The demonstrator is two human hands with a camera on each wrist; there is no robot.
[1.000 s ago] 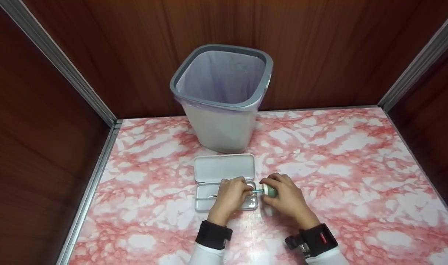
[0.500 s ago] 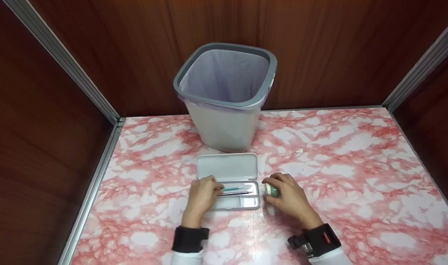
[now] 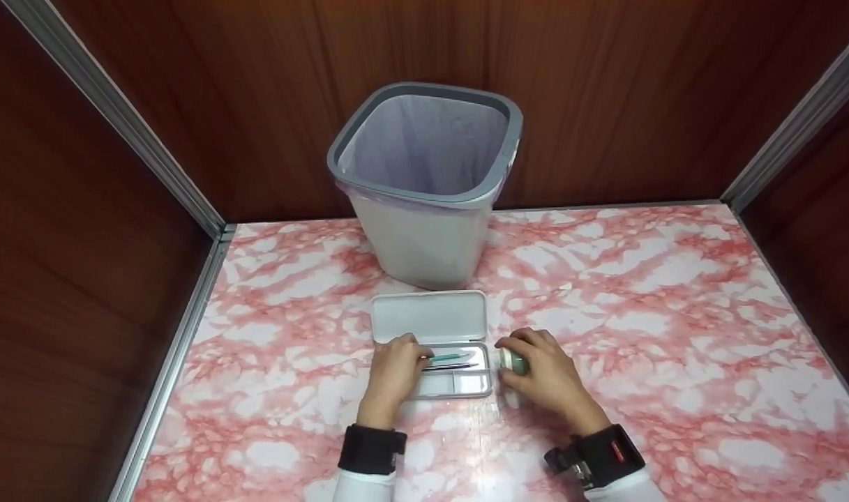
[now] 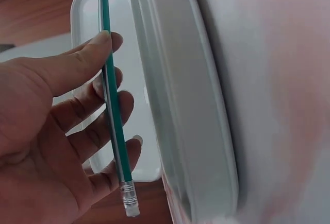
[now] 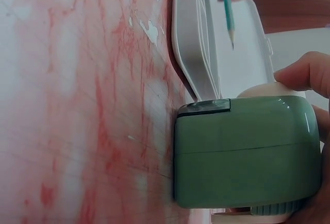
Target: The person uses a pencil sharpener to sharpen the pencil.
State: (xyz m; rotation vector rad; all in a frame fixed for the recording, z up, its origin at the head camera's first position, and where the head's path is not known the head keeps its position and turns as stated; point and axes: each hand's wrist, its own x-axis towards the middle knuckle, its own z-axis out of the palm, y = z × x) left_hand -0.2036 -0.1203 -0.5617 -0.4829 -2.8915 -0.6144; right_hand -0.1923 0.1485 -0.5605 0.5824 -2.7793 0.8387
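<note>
My left hand (image 3: 394, 373) pinches a green pencil (image 4: 114, 110) between thumb and fingers, over the open grey pencil case (image 3: 481, 395). A metal ferrule and white eraser show at one end of the pencil in the left wrist view. Its sharpened point faces the sharpener in the right wrist view, with a gap between them. My right hand (image 3: 550, 373) grips a green and cream pencil sharpener (image 5: 247, 152) standing on the table just right of the case. Below the held pencil, a dark slim pencil or pen (image 3: 453, 366) lies in the case.
Behind the case stands a grey waste bin (image 3: 424, 244) with a purple liner bag. The case lid (image 3: 430, 317) lies back toward the bin. Dark wood panels (image 3: 605, 104) border the pink marbled table (image 3: 647, 314) at the back and both sides.
My left hand has drawn the pencil out of the sharpener to the left, then come slightly back to the right. The right hand keeps its hold on the sharpener in place.
</note>
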